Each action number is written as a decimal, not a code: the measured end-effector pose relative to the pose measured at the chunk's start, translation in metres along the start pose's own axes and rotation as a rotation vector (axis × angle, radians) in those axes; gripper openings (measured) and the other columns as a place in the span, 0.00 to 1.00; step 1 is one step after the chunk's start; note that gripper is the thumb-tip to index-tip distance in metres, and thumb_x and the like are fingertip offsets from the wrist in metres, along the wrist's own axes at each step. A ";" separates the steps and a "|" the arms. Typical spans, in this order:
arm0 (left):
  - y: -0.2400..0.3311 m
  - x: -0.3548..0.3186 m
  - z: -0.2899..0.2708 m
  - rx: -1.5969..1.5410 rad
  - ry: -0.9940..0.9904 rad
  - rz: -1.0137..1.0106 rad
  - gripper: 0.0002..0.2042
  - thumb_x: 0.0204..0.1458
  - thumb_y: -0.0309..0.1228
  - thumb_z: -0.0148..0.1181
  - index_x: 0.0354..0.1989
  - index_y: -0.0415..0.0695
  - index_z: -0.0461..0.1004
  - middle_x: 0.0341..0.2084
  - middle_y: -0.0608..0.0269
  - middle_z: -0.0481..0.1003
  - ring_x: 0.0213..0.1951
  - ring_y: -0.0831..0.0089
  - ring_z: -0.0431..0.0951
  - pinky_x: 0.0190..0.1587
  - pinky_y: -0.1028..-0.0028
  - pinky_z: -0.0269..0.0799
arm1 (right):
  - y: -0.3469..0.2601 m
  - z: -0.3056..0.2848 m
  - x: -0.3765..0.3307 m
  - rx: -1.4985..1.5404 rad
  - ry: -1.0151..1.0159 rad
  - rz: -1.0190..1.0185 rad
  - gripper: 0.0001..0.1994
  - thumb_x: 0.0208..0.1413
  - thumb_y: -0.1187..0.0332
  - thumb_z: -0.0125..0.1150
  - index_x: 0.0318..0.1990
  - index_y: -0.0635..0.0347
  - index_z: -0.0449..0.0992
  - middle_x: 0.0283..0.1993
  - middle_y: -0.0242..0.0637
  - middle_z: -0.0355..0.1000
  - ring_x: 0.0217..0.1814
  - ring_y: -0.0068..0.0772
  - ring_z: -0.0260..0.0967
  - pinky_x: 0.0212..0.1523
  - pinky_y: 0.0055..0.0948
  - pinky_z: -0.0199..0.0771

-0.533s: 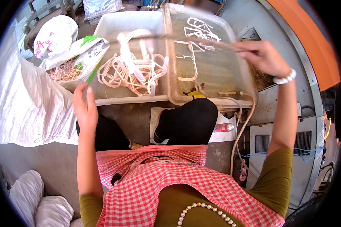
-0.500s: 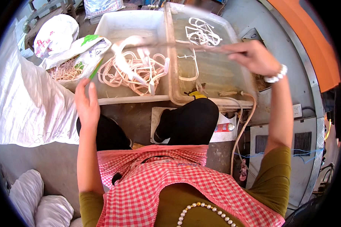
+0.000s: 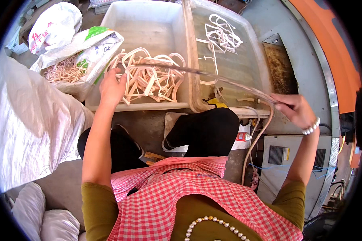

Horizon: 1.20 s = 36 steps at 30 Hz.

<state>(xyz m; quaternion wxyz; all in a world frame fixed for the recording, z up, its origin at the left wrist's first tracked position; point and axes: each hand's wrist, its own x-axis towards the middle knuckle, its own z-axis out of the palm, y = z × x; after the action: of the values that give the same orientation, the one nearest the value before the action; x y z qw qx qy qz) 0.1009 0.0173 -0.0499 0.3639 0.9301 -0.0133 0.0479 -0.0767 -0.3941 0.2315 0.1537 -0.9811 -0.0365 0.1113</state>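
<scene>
Currently the right hand [image 3: 295, 110] pinches a long thin rod [image 3: 213, 76]; its far end threads the cream hooks [image 3: 149, 78] in the left tray [image 3: 108, 105]; the left hand [image 3: 112, 85], fingers loosely curled, steadies them; judged step: gathering; next, a level lift.

Matt cream plastic hangers [image 3: 149, 80] are lying in a smooth, scuffed plastic tub [image 3: 149, 24], a thin dull rod [image 3: 229, 80] is crossing above, and woven plastic sacks [image 3: 28, 120] are crinkling at left.
</scene>
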 end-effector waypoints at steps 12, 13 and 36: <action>0.021 0.019 0.031 0.067 -0.254 0.119 0.15 0.53 0.40 0.53 0.39 0.42 0.77 0.38 0.51 0.76 0.44 0.57 0.75 0.44 0.48 0.68 | 0.053 0.267 0.141 0.964 0.012 0.402 0.28 0.53 0.74 0.52 0.65 0.55 0.61 0.20 0.23 0.59 0.15 0.16 0.51 0.15 0.20 0.53; 0.022 0.017 0.037 0.152 -0.233 0.121 0.13 0.51 0.37 0.52 0.38 0.42 0.77 0.37 0.52 0.76 0.44 0.56 0.75 0.45 0.47 0.67 | 0.059 0.294 0.166 0.664 0.112 0.326 0.28 0.53 0.73 0.53 0.64 0.55 0.61 0.33 0.31 0.67 0.29 0.23 0.61 0.28 0.23 0.63; 0.020 0.009 0.031 0.034 -0.166 0.073 0.20 0.41 0.31 0.58 0.45 0.38 0.72 0.46 0.47 0.68 0.50 0.53 0.68 0.51 0.53 0.60 | -0.117 0.454 0.384 -0.058 -0.089 -0.365 0.11 0.56 0.68 0.57 0.46 0.59 0.74 0.44 0.38 0.71 0.45 0.32 0.68 0.43 0.32 0.70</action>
<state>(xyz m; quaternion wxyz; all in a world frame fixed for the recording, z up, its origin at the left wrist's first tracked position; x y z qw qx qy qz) 0.1111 -0.0186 -0.0586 0.3436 0.9359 -0.0763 -0.0159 0.1881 -0.1091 -0.2331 0.1413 -0.9563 -0.2240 0.1237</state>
